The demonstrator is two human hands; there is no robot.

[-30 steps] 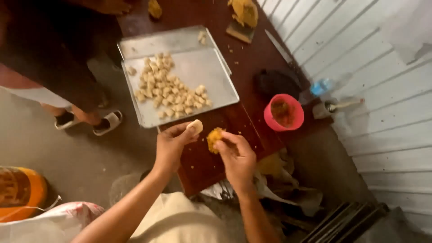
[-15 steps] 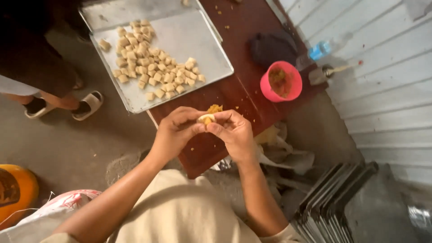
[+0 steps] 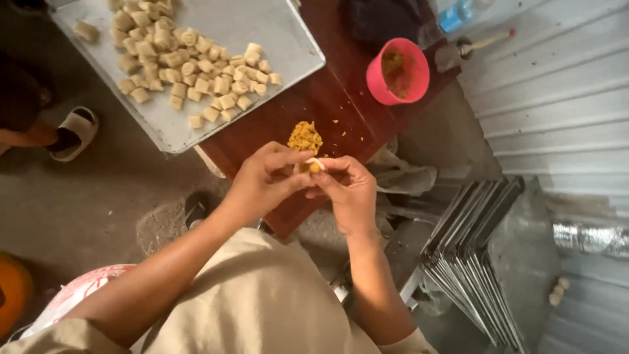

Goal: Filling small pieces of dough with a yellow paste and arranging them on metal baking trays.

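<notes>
Pinching a small dough piece (image 3: 313,164) between them, the fingers (image 3: 293,159) of the left hand (image 3: 265,180) and right hand (image 3: 350,193) press together over the near edge of the dark red desk (image 3: 308,105). Just beyond the fingertips lies a small heap of yellow filling (image 3: 305,136). Farther left on the desk sits a metal tray (image 3: 262,26) carrying many pale dough pieces (image 3: 190,65); to the far right stands a pink bowl (image 3: 396,71). Grey floor lies left, stacked metal trays (image 3: 468,255) near right, beside a corrugated wall (image 3: 563,92).
</notes>
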